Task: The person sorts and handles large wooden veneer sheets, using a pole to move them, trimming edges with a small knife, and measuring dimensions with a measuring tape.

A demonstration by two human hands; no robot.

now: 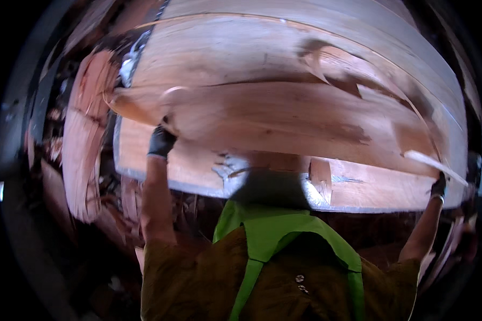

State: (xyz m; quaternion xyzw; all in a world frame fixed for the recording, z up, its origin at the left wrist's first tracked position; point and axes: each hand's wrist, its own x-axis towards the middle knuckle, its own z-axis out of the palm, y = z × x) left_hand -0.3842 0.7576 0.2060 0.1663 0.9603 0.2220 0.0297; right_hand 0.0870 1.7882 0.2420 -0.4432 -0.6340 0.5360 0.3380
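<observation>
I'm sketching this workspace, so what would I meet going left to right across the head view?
Reddish slab of wood → left hand → green apron → right hand. The broad wood sheet overlaps several of these, so it is left out.

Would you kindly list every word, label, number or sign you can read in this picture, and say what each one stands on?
There is no readable text in this picture.
Wood sheet between the two hands: blurred, with grain and dark stains but no lettering that I can make out.
Green apron: no lettering visible.
Brown shirt: two small pale marks on the front, too small to tell what they are.
</observation>
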